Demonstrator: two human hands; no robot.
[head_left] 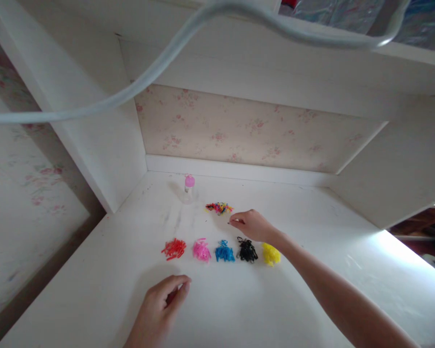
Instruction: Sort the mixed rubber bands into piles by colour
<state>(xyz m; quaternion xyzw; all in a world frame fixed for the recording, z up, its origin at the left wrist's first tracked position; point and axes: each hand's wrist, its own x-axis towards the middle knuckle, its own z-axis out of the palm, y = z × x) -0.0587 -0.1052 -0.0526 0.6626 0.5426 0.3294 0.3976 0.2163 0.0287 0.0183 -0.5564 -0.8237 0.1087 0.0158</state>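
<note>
White cable arcs across the top of the frame. At lower left of centre, the left hand has thumb and fingertip together; just right of centre, the right hand pinches a tiny dark band near the mixed pile. Red, pink, blue, black and yellow piles line the counter.

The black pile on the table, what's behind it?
Behind the black pile is the right hand, with the mixed-color pile farther back and left. The hand covers part of the white tabletop, so anything lying there can't be seen.
</note>
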